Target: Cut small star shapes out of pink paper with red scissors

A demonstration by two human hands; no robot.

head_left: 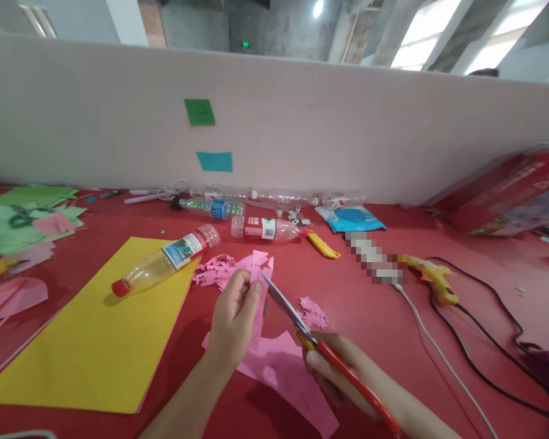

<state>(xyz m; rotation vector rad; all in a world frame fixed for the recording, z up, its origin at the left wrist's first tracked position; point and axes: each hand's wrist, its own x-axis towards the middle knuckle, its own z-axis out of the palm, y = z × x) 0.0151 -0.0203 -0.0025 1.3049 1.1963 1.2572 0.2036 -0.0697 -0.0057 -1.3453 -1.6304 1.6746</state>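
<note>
Pinching a pink paper strip (258, 320) snugly in the left hand (235, 312), centre of frame; gripping scissors (285, 303) in a curled right hand (336, 361), lower right. Could nick the left hand through a slip of the scissors, pointed so near.

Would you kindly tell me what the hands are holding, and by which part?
The left hand pinches a pink paper strip by its upper part; the right hand grips the scissors by their handles.
</note>
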